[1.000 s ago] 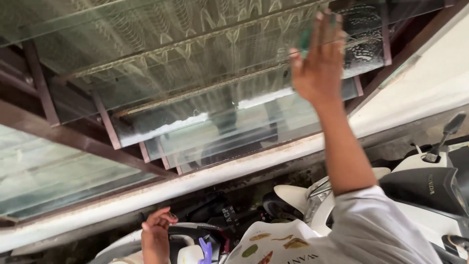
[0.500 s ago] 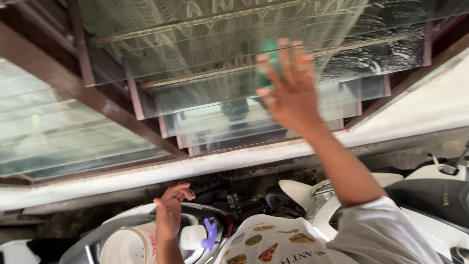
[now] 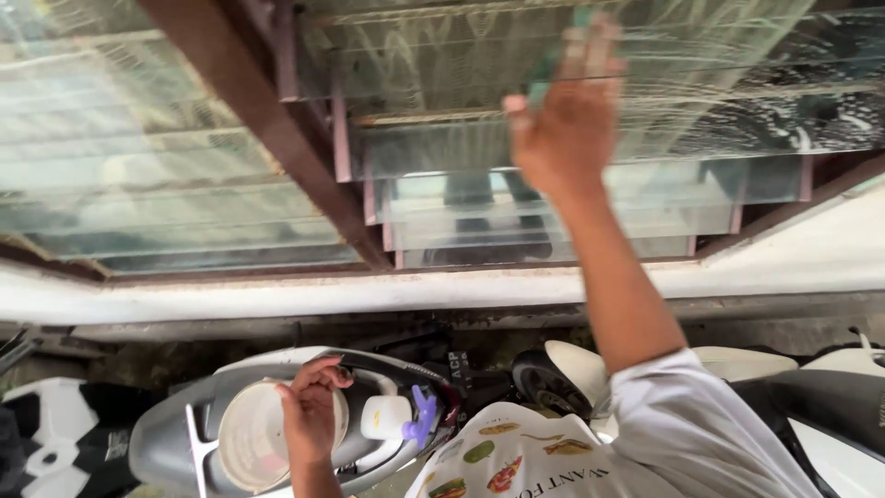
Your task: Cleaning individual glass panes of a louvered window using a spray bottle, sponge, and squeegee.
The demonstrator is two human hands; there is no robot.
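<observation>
- Two hands in my view, both belonging to the person wearing the camera; I list items from nearest to farthest.
- Nearest, at the lower edge: a white shirt front with small printed food pictures, and a white sleeve on the right arm.
- Left hand: low in view, its grip curled over the rim of a round white bucket. Fingers are bent onto the near edge; I read this as holding the bucket.
- The bucket sits on a grey scooter below the window. Just beside it, to the right, stands a white spray bottle with a purple trigger.
- More parked scooters, white and black, stand to the right, close together.
- Beyond them: a stained wall base and a white sill running across the whole view.
- Right hand: raised on a straight arm, palm against a glass louvre slat. Its grip is flattened over a green sponge, only an edge of which shows past the fingers, pressed on the glass.
- Farthest: the louvre window in a dark brown frame. Soapy streaks cover the upper slats to the right of the hand; the lower slats look clearer.
</observation>
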